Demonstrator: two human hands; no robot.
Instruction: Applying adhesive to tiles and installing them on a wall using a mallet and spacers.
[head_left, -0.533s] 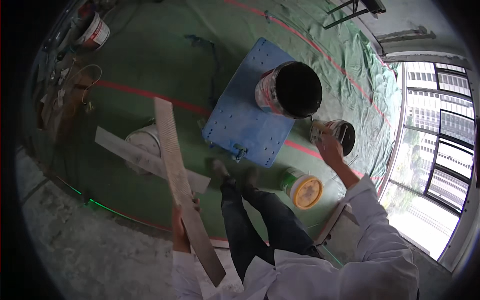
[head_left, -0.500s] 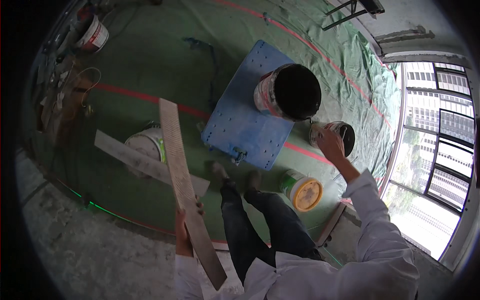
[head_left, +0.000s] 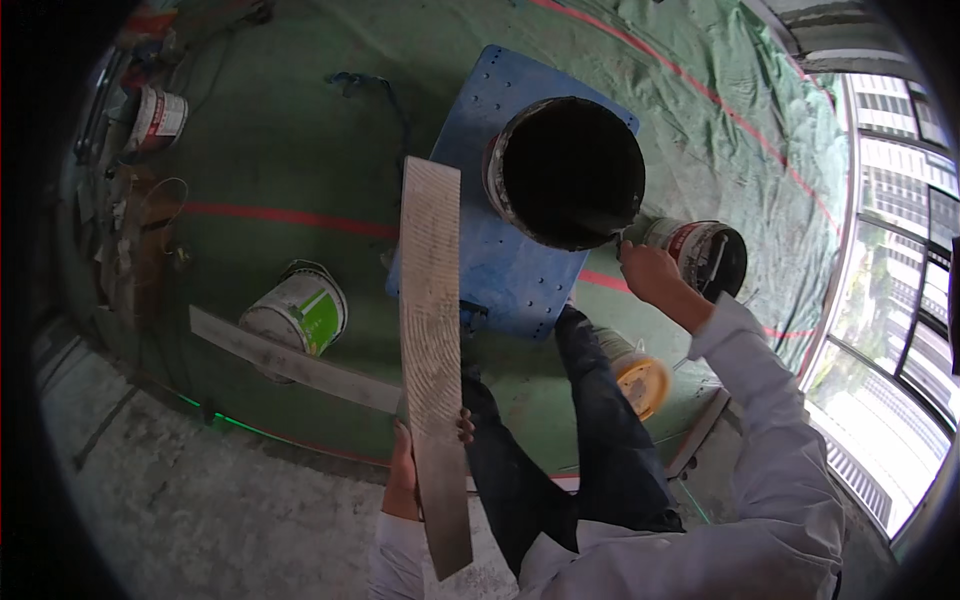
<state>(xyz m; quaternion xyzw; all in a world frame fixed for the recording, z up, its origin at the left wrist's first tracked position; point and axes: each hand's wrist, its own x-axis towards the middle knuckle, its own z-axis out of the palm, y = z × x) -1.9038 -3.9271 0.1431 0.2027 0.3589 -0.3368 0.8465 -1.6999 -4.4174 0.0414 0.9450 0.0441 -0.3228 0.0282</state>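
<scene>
My left hand [head_left: 403, 472] grips a long, narrow tile strip [head_left: 432, 320] near its lower end, thumb on one side and fingertips round the other. Combed ridges, like spread adhesive, cover the strip's upward face. My right hand [head_left: 657, 277] is closed on the short handle of a tool [head_left: 619, 239] at the lower right rim of a large bucket [head_left: 497, 197]. The tool's working end reaches into the bucket's dark inside, so its kind is unclear. That bucket stands on a blue platform [head_left: 470, 110] with small holes.
A smaller bucket [head_left: 690, 240] stands beside my right hand. Near my legs is a tub with a yellow lid [head_left: 642, 388]. Left of the strip, another bare strip [head_left: 290, 358] lies against a white-and-green bucket [head_left: 318, 318]. Green sheeting [head_left: 290, 130] covers the floor; windows [head_left: 890, 280] line the right.
The ridged strip has swung right and more upright, its upper end now over the blue platform. My right hand stays by the large bucket's rim, with the tool now reaching inside. My view has shifted.
</scene>
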